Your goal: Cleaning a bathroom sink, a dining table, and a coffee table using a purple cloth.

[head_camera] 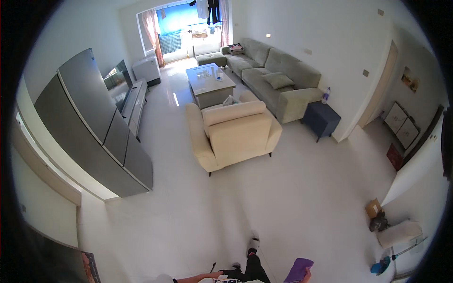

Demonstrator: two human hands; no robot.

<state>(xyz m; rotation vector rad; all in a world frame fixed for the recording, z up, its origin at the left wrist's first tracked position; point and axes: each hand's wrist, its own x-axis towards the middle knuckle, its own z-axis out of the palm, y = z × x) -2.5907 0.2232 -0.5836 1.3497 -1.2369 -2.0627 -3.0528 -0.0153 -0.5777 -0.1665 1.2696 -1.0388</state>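
At the bottom edge my right hand (pixel 307 275) grips a purple cloth (pixel 298 269), which looks folded and stands out to the right of my legs. My left hand (pixel 218 274) is by my waist, at the dark clothing on my thigh. Just above its wrist juts a thin black piece (pixel 213 267), perhaps a strap or cable; whether the fingers hold it cannot be seen. Below me my shoe (pixel 253 243) is forward on the pale tiled floor (pixel 184 226), with the other shoe (pixel 236 265) behind it.
Ahead stands a cream armchair (pixel 240 138), with a coffee table (pixel 212 85) and green sofa (pixel 272 74) beyond. A grey refrigerator (pixel 95 127) is on the left. To the right are a dark blue side table (pixel 321 118), a cardboard box (pixel 373 208) and a blue bucket (pixel 377 267).
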